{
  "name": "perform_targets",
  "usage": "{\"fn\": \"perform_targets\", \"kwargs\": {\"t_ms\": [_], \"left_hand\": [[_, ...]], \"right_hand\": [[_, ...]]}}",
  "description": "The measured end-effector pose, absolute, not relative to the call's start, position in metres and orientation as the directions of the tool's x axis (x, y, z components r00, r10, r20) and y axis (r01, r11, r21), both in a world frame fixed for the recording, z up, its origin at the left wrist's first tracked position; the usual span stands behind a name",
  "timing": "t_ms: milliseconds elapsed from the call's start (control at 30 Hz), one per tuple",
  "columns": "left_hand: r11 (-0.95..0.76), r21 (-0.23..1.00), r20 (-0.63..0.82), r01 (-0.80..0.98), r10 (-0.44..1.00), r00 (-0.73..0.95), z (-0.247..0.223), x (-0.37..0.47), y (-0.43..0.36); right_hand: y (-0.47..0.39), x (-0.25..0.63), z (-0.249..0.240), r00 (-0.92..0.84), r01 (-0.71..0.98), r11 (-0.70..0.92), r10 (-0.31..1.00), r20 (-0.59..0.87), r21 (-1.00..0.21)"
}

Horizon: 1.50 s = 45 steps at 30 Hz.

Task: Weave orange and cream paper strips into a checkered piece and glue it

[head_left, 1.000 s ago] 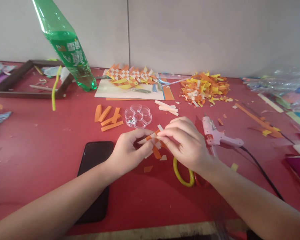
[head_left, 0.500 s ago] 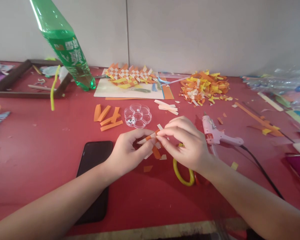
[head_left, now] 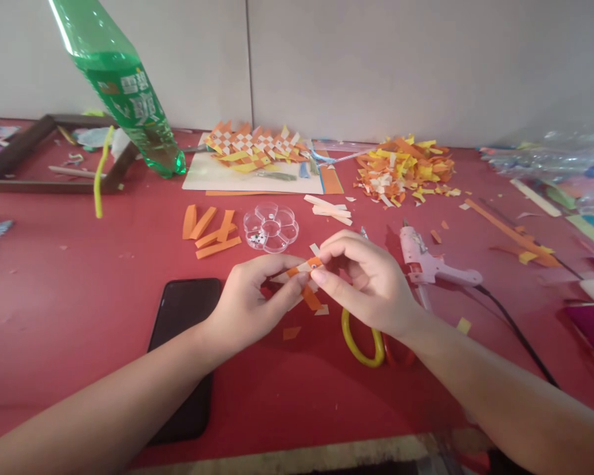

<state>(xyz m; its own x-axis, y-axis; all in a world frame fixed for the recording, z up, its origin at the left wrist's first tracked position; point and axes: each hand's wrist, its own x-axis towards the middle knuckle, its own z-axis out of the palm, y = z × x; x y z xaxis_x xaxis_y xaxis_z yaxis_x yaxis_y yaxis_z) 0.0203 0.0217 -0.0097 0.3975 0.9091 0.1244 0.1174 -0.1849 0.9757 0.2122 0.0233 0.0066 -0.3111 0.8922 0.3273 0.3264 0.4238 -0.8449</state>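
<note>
A small woven piece of orange and white paper (head_left: 305, 267) is held between both hands, with a small eye-like dot near its right end. My left hand (head_left: 252, 297) pinches its left part between thumb and fingers. On the right end, my right hand (head_left: 369, 280) has its thumb and fingertips closed. Just beyond the hands is a clear flower-shaped tray (head_left: 270, 228) with tiny pieces in its lower left compartment. Scissors with a yellow handle (head_left: 346, 336) lie partly under my right hand. Orange strips (head_left: 210, 231) and pale strips (head_left: 328, 210) lie farther back.
A black phone (head_left: 181, 369) lies by my left forearm. A pink glue gun (head_left: 426, 264) with a cord is on the right. Behind are a green bottle (head_left: 129, 99), woven paper fish (head_left: 255, 146), paper scraps (head_left: 406, 168) and a dark frame (head_left: 44, 187).
The fingers of my right hand have shifted on the paper piece, the thumb now lying against its right end. An eye-like dot has come into view there. The camera view has shifted slightly.
</note>
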Motion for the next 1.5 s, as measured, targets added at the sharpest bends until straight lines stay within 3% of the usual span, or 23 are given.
{"fn": "perform_targets", "kwargs": {"t_ms": [200, 1133, 1500], "left_hand": [[-0.248, 0.943, 0.147, 0.223, 0.91, 0.388, -0.0112, 0.019, 0.0218], [-0.355, 0.899, 0.24, 0.256, 0.889, 0.391, -0.0075, 0.021, 0.0225], [-0.339, 0.907, 0.225, 0.249, 0.891, 0.394, -0.0079, 0.021, 0.0227]], "right_hand": [[0.0214, 0.2117, 0.0051, -0.298, 0.336, 0.429, 0.893, 0.337, -0.839], [0.0201, 0.211, 0.0076, -0.314, 0.249, 0.4, 0.895, 0.318, -0.882], [0.0193, 0.2107, 0.0106, -0.319, 0.24, 0.33, 0.915, 0.247, -0.913]]}}
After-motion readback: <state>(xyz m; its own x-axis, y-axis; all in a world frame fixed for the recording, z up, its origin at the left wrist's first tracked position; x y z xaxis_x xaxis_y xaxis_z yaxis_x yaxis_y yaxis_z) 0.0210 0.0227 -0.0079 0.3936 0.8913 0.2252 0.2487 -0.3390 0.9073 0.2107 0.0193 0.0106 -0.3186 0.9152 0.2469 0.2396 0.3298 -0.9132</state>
